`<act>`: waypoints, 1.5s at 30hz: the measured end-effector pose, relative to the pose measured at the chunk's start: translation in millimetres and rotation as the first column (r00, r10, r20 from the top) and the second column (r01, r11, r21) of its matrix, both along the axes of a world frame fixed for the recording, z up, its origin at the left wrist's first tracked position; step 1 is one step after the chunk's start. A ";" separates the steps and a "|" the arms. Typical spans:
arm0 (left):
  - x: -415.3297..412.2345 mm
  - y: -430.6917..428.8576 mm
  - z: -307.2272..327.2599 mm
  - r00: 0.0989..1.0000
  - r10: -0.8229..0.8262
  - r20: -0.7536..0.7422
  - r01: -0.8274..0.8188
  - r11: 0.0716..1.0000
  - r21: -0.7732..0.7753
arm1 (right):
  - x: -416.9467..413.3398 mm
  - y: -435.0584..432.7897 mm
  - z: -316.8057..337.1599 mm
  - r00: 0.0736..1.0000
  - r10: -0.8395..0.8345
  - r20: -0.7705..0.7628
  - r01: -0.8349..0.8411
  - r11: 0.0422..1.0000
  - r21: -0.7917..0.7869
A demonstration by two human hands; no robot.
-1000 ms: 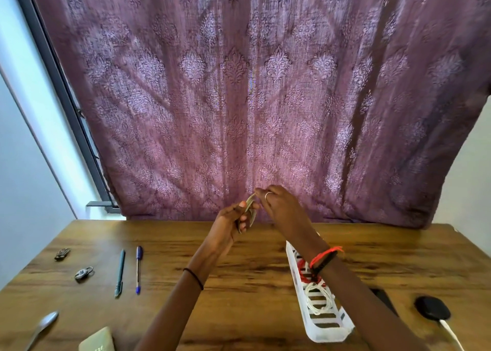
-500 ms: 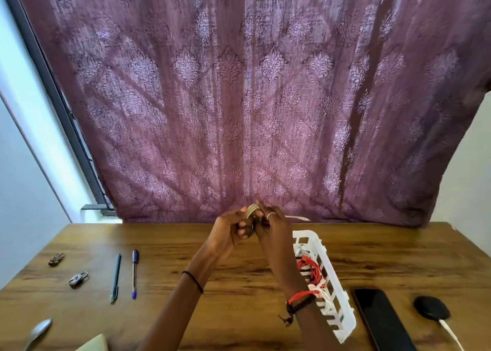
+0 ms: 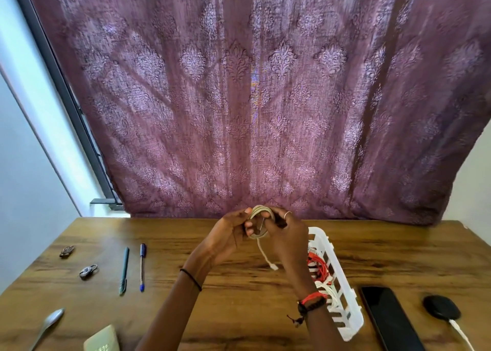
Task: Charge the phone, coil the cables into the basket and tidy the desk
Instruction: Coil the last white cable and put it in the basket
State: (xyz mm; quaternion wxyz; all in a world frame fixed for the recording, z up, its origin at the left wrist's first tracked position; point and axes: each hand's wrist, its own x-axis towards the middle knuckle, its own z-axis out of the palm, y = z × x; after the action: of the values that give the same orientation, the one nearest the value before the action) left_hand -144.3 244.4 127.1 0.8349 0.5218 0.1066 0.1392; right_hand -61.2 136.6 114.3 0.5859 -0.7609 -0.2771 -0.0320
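Note:
Both hands are raised above the far middle of the wooden desk (image 3: 239,310). My left hand (image 3: 225,236) and my right hand (image 3: 285,233) hold a small coil of beige cable (image 3: 259,212) between their fingers. The cable's loose end with a white plug (image 3: 273,267) hangs below the coil. A white slotted basket (image 3: 348,310) lies to the right of my right forearm, holding a red cable (image 3: 317,267) and a white cable (image 3: 329,289). A black phone (image 3: 390,321) lies flat right of the basket. Right of it sits a round black charger (image 3: 441,306) with a white cord.
On the left lie two pens (image 3: 132,268), two small metal clips (image 3: 77,263) and a spoon (image 3: 47,324). A pale box corner (image 3: 102,340) shows at the bottom edge. A purple patterned curtain (image 3: 252,98) hangs behind the desk.
The coil has gained loops and sits between both hands; the cable's tail is shorter and dangles with its plug. My right forearm shifted left, uncovering the basket and phone.

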 end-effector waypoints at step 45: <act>6.4 0.3 8.6 0.920 0.390 0.038 -0.176 0.324 0.930 | 9.3 -7.2 11.2 0.648 0.443 -0.620 -0.138 0.869 0.476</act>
State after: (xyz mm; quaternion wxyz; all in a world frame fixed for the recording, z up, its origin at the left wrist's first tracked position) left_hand -137.9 244.7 135.7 0.3506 0.8792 0.1807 0.2673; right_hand -51.9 129.4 125.5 0.7813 -0.5257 -0.1377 0.3070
